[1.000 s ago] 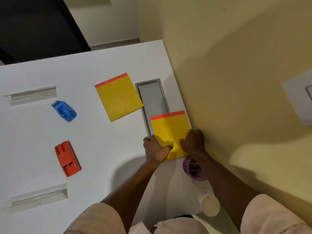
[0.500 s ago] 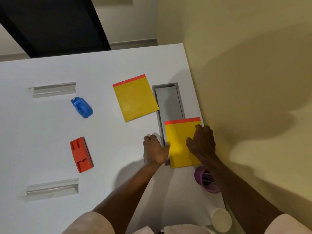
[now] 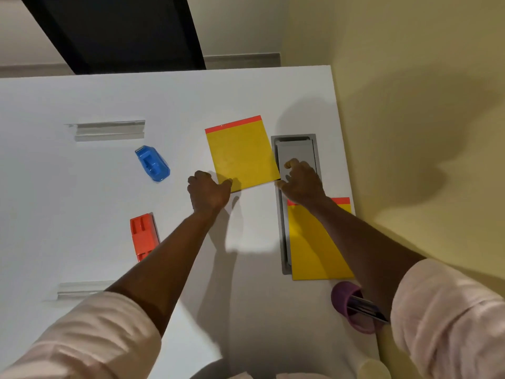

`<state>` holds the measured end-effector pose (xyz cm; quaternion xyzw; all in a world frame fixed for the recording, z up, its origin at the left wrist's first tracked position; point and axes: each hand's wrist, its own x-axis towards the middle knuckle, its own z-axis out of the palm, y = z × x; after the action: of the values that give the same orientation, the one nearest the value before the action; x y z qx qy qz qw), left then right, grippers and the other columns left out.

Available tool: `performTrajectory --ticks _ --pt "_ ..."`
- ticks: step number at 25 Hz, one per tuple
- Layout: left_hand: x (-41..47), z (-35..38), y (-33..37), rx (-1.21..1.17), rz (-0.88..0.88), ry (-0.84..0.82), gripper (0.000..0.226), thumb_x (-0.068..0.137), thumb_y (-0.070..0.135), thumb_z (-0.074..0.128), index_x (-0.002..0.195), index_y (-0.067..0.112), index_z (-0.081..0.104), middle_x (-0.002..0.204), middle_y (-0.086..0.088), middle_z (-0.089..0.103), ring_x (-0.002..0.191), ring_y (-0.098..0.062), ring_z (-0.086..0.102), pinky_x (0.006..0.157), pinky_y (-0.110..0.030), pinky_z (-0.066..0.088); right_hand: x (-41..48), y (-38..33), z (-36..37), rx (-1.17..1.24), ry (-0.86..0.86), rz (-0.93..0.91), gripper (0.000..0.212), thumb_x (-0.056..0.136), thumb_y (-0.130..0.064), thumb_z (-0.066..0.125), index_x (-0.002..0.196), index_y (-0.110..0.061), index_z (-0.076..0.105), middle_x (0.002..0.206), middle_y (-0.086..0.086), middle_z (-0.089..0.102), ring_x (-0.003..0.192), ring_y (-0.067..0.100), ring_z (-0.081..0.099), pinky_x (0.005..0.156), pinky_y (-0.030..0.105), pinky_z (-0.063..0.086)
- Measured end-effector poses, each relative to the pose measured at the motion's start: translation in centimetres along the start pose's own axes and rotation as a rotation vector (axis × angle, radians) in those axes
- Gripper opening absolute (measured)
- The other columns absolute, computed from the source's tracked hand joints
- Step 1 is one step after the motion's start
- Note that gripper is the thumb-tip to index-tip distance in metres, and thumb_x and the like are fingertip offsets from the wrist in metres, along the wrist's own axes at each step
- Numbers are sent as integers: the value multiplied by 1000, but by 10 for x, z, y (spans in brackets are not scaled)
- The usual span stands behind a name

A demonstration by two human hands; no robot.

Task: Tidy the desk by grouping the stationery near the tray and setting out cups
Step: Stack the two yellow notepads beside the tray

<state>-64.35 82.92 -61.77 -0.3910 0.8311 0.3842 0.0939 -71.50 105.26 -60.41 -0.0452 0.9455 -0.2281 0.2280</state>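
Note:
A yellow notepad with a red top strip [image 3: 241, 153] lies on the white desk, just left of the grey tray [image 3: 297, 150]. My left hand [image 3: 209, 192] pinches its near left corner with the thumb on top. At the near right corner, my right hand [image 3: 300, 181] grips with curled fingers, over the tray. The pad's near edge looks slightly raised. A second, similar yellow notepad [image 3: 317, 247] lies across the tray's near end. Near it stands a purple cup [image 3: 345, 296] holding pens. A white cup [image 3: 374, 369] shows at the bottom edge.
A blue stationery piece [image 3: 151, 162] and an orange one [image 3: 143, 236] lie left of my arms. Two clear acrylic holders [image 3: 109, 129] [image 3: 82, 289] sit further left. A yellow wall [image 3: 410, 132] runs along the desk's right edge.
Both hands left the notepad on the tray's near end and reached forward to the other notepad. They now hold its near corners. The camera view shifted too.

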Motion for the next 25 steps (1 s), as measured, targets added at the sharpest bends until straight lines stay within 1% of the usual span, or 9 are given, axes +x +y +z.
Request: performTrajectory --ticks 8,11,13,16,18,20,21,23,25 --pt "32 11 13 -243 -166 -41 77 91 41 81 145 -1 46 148 -18 55 137 -36 55 112 -47 50 50 -13 14 134 38 77 49 86 -39 82 123 -13 63 111 9 72 105 27 69 91 41 58" --pt "39 15 19 -351 -221 -62 70 92 42 80 139 -2 52 133 -14 61 128 -36 61 98 -41 53 59 -18 26 125 49 142 46 85 -40 83 114 -11 65 110 9 72 103 27 69 86 40 58" --pt "43 15 21 -358 -260 -67 69 90 43 81 137 -2 57 129 -16 63 126 -38 62 99 -44 54 64 -18 34 128 38 189 43 83 -40 85 107 -11 64 108 11 71 100 28 69 75 35 51" --pt "46 13 18 -369 -331 -111 66 91 42 81 136 0 58 123 -13 66 109 -33 66 93 -43 55 66 -15 41 190 8 255 51 80 -34 89 117 -12 60 110 9 65 96 24 63 74 34 47" --pt "45 12 15 -370 -329 -130 43 93 34 80 116 4 63 109 -13 67 94 -30 68 79 -41 54 67 -11 41 208 5 282 54 79 -28 90 120 -14 58 109 6 62 94 22 61 74 33 49" --pt "40 12 9 -336 -292 -111 15 95 18 76 90 9 65 98 -15 68 100 -39 73 79 -48 63 65 -6 41 235 11 290 49 79 -24 90 116 -14 60 106 6 64 91 21 62 73 33 52" --pt "35 12 5 -326 -281 -108 18 95 10 74 82 14 62 94 -14 69 98 -39 75 81 -50 65 60 -4 42 249 12 294 43 80 -23 90 111 -14 61 102 6 64 89 21 62 73 33 53" --pt "26 11 -2 -360 -304 -116 18 93 6 77 90 17 64 100 -15 72 83 -31 74 70 -43 66 48 -3 45 271 4 308 30 83 -25 87 90 -17 60 85 2 60 82 21 60 69 32 52" --pt "23 8 -3 -435 -311 -116 24 92 5 80 110 13 66 110 -18 74 78 -24 71 66 -38 64 45 -2 43 353 26 332 35 84 -27 85 71 -21 53 69 -3 53 75 21 58 61 29 49"
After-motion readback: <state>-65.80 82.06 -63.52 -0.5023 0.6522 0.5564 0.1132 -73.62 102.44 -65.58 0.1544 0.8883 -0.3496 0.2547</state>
